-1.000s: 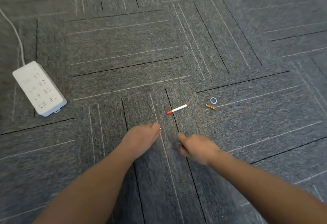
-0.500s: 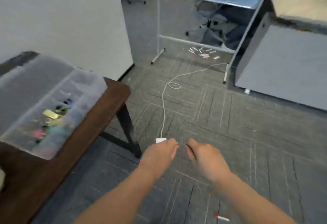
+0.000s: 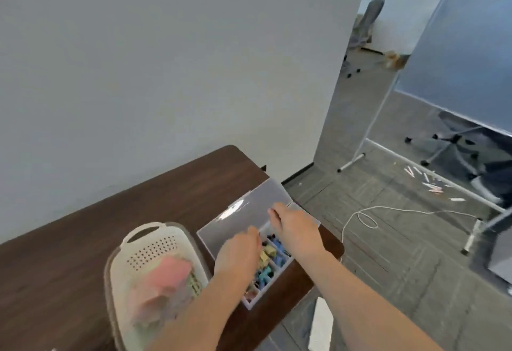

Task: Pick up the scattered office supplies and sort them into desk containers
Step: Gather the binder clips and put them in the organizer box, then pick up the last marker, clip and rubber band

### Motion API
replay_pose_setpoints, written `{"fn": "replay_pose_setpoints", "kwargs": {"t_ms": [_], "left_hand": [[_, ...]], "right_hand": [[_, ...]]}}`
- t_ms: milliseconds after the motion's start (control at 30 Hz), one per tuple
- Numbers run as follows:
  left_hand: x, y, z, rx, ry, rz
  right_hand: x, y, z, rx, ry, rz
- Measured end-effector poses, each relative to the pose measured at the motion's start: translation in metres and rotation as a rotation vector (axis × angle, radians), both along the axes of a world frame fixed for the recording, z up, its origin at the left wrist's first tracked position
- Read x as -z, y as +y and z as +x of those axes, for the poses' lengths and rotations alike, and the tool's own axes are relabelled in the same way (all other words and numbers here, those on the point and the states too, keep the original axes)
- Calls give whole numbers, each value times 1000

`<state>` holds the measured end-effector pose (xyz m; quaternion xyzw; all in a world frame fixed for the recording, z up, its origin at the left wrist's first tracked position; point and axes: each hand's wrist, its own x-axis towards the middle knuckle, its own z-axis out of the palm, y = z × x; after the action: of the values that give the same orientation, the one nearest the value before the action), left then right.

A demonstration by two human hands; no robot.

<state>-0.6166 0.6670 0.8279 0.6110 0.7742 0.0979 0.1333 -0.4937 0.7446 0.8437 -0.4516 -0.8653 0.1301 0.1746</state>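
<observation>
The main risk, as I judge it, is a small item falling into the wrong cell or bouncing out, because both hands crowd over the clear compartment box at once and hide the cells beneath them. The box also sits close to the bench edge at about 4 o'clock, so a nudge could tip it to the carpet. The left hand hovers palm-down over the middle cells, fingers curled; the right hand reaches toward 12 o'clock near the hinged lid. I cannot tell whether either grip pinches anything. A white basket sits at 9 o'clock of the box, and more scattered supplies lie on the floor at 2 o'clock.
</observation>
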Motion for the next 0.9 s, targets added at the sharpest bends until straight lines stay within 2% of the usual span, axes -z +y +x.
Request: {"fn": "replay_pose_setpoints", "kwargs": {"t_ms": [167,400,567,700,900], "left_hand": [[34,10,-5,-46,-18,-80],[52,10,17,-134,-91,-63],[49,3,30,-176,41,-50],[34,-2,58,-82,72,-5],[29,11,152,300,26,19]], "right_hand": [[35,16,-14,-28,-80,-25],[74,35,-2,-300,-197,-32],[82,44,24,-332,-87,-50],[66,43,66,-232,21,4],[56,6,177,47,-16,-29]]}}
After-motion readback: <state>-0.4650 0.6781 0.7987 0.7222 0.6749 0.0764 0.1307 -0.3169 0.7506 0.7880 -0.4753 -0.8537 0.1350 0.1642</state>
